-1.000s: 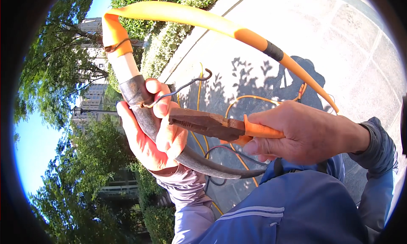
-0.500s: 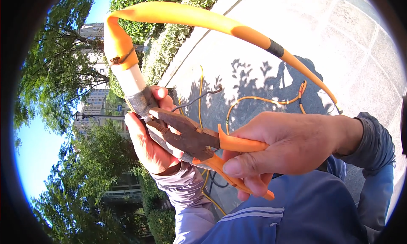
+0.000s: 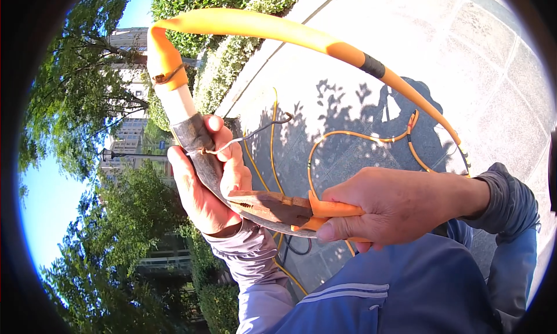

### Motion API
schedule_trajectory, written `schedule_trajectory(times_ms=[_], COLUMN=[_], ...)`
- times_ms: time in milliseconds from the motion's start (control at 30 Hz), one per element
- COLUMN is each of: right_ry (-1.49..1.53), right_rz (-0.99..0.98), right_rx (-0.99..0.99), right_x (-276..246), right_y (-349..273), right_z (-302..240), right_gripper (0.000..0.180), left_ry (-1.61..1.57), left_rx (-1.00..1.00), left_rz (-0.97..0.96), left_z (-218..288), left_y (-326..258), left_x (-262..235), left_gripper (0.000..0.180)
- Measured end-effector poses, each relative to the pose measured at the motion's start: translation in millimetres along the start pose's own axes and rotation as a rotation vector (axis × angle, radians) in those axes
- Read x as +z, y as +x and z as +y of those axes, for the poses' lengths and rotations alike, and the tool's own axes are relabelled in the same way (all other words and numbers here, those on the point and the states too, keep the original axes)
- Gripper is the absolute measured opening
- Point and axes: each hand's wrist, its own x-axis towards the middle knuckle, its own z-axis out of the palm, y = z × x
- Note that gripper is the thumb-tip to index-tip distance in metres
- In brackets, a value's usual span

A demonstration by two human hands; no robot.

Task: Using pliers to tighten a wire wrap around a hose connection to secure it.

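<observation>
My left hand [image 3: 206, 183] grips the dark, rusty end of a long curved tool whose white section [image 3: 177, 102] leads into an orange hose-like arc [image 3: 278, 29] sweeping over to the right. A thin wire [image 3: 249, 135] is wound around the dark part by my thumb and sticks out with a hooked end. My right hand [image 3: 394, 206] holds orange-handled pliers [image 3: 278, 206], their rusty jaws closed and pointing left against my left palm and the dark shaft.
Paved ground [image 3: 464, 61] lies below, with a thin orange cable [image 3: 348, 136] looped across it in my shadow. A hedge [image 3: 232, 61] borders the paving. Trees [image 3: 87, 102] and buildings fill the left side.
The pliers handles have closed and the jaws slid lower along the dark shaft. The wire now wraps by my left thumb, and the tool has tilted slightly.
</observation>
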Motion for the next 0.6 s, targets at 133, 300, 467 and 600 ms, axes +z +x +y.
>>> schedule_trajectory(times_ms=[133,300,467,600], right_ry=[-0.003,0.092,0.279,0.752], right_rz=[0.119,0.159,0.18,0.381], right_rx=[-0.032,0.084,0.296,0.244], right_x=[1.2,3.0,13.9,23.2], right_y=[1.6,-4.8,0.8,6.5], right_z=[13.5,26.1,57.1,121.6], right_gripper=[0.04,0.036,0.031,0.031], left_ry=[-0.083,-0.115,-0.167,-0.139], left_rx=[-0.179,-0.183,-0.216,-0.215], left_rz=[-0.049,-0.017,-0.011,-0.012], left_z=[4.6,2.1,0.7,-18.7], left_y=[-0.1,-2.2,-8.5,7.6], left_x=[0.2,-1.9,-10.8,-22.7], left_gripper=[0.056,0.055,0.054,0.048])
